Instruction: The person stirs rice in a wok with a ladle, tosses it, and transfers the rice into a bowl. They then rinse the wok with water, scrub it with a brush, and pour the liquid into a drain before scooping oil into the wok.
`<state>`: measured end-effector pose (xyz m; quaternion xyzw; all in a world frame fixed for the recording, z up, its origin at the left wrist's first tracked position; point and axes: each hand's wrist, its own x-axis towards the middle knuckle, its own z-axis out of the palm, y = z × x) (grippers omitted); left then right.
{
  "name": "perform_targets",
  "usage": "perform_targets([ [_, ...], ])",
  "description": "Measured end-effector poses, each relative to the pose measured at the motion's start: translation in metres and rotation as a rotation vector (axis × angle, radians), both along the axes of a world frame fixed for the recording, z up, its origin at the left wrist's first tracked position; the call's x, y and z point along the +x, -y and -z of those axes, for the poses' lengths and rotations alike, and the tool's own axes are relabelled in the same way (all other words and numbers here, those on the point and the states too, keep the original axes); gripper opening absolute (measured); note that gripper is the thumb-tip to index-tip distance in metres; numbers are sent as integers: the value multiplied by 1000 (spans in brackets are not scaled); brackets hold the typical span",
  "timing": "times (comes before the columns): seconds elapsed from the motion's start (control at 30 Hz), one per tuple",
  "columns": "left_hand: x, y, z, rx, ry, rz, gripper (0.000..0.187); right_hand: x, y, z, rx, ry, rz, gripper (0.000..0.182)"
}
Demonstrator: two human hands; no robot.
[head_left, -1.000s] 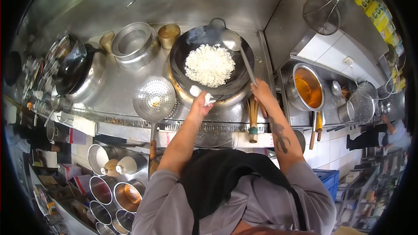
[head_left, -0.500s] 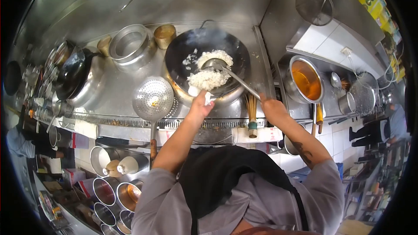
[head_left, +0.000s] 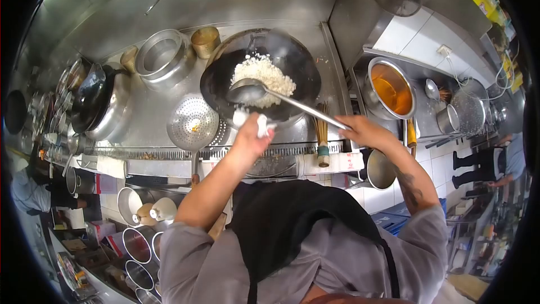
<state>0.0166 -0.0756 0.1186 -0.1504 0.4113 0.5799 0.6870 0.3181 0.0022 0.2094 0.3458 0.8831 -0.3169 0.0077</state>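
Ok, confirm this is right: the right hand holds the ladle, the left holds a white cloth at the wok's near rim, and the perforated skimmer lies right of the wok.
Not quite: the head view shows the perforated skimmer lying left of the wok, not right. The rest stands: the right hand holds the ladle, the left hand a white cloth at the wok's near rim.

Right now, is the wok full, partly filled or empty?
Partly filled: rice lies heaped in the middle of the wok, whose dark inner wall shows bare to the right.
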Motion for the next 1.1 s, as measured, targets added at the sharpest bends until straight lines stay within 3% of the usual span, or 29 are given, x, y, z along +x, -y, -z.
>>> perform_targets([
  [0.03,-8,-10,27,72,37,37,12,-7,-5,13,-5,-1,3,44],
  [0.07,-3,1,70,447,-240,53,12,-20,-6,23,103,107,94,42],
  [0.1,4,19,101,461,-246,61,12,-31,-8,25,223,213,190,40],
  [0.17,13,46,137,151,48,63,14,-31,-3,28,374,131,156,37],
  [0.27,26,65,88,143,-35,144,16,-25,8,-2,433,54,105,37],
  [0.3,24,41,70,1,-40,-14,17,-23,7,-7,399,48,84,39],
  [0.33,7,17,64,117,-26,-6,19,-22,7,-16,379,39,66,41],
  [0.37,-8,10,73,674,-495,125,18,-21,18,-26,369,45,65,41],
  [0.43,-11,-8,35,40,30,33,16,-20,26,-60,254,257,46,41],
  [0.5,2,15,-11,65,-19,67,16,-6,16,-67,203,299,14,41],
  [0.53,2,16,-9,50,-17,64,16,-1,9,-61,153,208,-27,42],
  [0.57,-4,8,1,40,-15,69,16,4,5,-50,94,122,-63,42],
  [0.63,-14,-13,41,141,38,48,17,-11,-6,-12,212,263,83,38],
  [0.67,-8,-8,81,222,-23,-9,17,-13,-13,27,382,252,60,35],
  [0.7,2,4,93,130,-28,-36,14,-18,-23,50,564,234,38,32],
  [0.77,10,34,133,170,23,74,10,-27,3,31,633,91,144,25],
  [0.83,16,56,117,207,-26,173,10,-26,10,5,534,104,200,34],
  [0.9,6,31,106,82,-44,46,11,-14,11,-1,737,-316,145,46],
  [0.93,-7,6,113,136,-68,25,12,-17,16,-17,727,-310,136,46],
  [1.0,-36,-34,128,224,-112,18,14,-34,29,-68,-87,-536,532,54],
  [1.1,-43,-58,107,160,-136,88,9,-54,34,-101,-517,-965,447,50],
])
